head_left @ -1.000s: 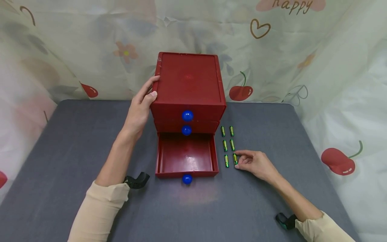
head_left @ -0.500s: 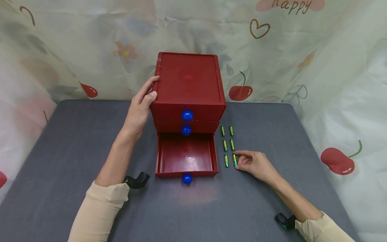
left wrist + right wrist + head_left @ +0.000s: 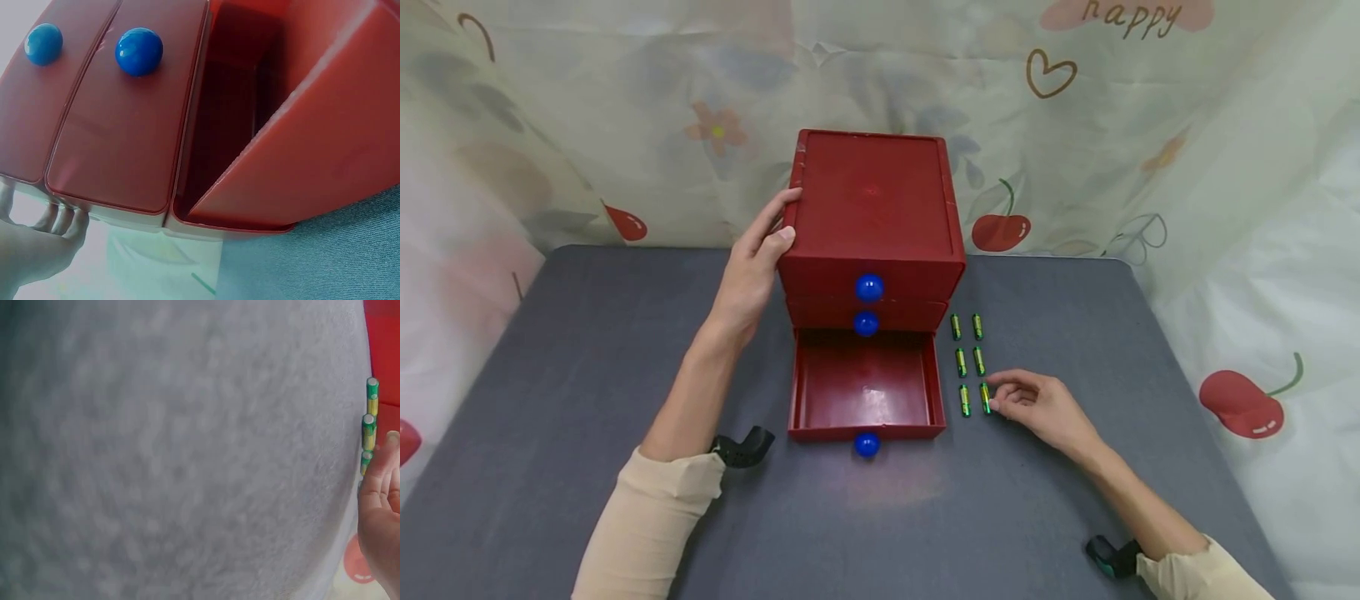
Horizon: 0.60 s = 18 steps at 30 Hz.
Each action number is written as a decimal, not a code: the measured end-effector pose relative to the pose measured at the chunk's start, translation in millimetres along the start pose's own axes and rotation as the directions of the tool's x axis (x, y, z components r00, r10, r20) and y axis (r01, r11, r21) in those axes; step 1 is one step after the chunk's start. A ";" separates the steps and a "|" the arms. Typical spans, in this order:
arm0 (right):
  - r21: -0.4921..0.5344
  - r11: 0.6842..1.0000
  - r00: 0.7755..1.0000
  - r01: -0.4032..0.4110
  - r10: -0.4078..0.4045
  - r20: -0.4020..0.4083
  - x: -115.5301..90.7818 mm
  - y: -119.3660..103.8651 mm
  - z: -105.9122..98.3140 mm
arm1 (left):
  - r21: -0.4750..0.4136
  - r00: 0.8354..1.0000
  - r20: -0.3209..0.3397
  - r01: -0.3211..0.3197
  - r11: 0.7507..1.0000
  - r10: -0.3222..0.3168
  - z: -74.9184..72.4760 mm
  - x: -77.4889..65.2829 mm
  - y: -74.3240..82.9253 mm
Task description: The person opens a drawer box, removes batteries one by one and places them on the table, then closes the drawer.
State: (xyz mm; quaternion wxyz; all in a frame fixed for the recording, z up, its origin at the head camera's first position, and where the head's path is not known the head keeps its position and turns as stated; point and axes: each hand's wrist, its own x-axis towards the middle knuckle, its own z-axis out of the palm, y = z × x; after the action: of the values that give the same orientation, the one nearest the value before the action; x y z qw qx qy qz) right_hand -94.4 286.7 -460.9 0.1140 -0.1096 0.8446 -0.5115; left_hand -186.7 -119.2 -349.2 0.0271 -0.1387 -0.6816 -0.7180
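Note:
In the head view, a red drawer cabinet (image 3: 872,200) with blue knobs has its bottom drawer (image 3: 805,383) pulled out, with nothing in it. My left hand (image 3: 748,283) rests against the cabinet's left side, its fingertips and thumb at the top edge. The left wrist view shows those fingers (image 3: 65,222) touching the side wall. Several green-and-yellow batteries lie in two columns right of the drawer. My right hand (image 3: 1041,412) is beside the nearest battery (image 3: 986,398) of the right column, thumb and index finger spread slightly apart. Both batteries (image 3: 369,432) and hand (image 3: 381,519) appear at the right wrist view's edge.
The grey tabletop (image 3: 880,533) extends around the cabinet. A patterned curtain (image 3: 647,100) hangs behind and at both sides. Black straps with cameras sit on both wrists (image 3: 741,447). The open drawer's blue knob (image 3: 867,445) juts toward the front.
My right thumb and index finger have eased away from the nearest right battery, which they were pinching; it stays on the table. My left hand keeps its place on the cabinet.

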 end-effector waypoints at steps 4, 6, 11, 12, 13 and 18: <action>0.036 0.999 0.999 0.034 -0.034 0.008 -4.0 -2.2 2.3 | 0.002 1.000 -0.001 0.007 1.000 -0.007 0.2 -0.9 -0.1; 0.068 0.996 0.998 0.057 -0.058 0.014 -6.1 -4.0 4.9 | 0.003 1.000 -0.001 0.007 1.000 -0.007 0.1 -1.2 -0.1; 0.145 0.982 0.992 0.121 -0.126 0.019 -12.2 -11.3 13.0 | 0.005 1.000 -0.002 0.006 1.000 -0.006 0.3 -1.2 -0.3; 0.158 0.978 0.990 0.134 -0.139 0.022 -13.3 -13.1 14.5 | 0.007 1.000 -0.002 0.006 1.000 -0.006 0.4 -1.2 -0.2; 0.171 0.975 0.988 0.144 -0.151 0.026 -14.4 -15.0 16.2 | 0.007 1.000 -0.001 0.006 1.000 -0.006 0.5 -1.1 -0.1; 0.232 0.954 0.978 0.188 -0.205 0.048 -18.2 -21.4 23.2 | 0.006 1.000 -0.002 0.004 1.000 -0.004 0.2 -0.6 0.8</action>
State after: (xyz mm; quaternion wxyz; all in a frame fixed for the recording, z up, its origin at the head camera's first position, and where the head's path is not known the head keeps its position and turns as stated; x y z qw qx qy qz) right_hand -68.5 263.0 -450.9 0.1045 -0.1977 0.7611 -0.6088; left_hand -186.0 -119.1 -348.5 0.0265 -0.1365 -0.6840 -0.7161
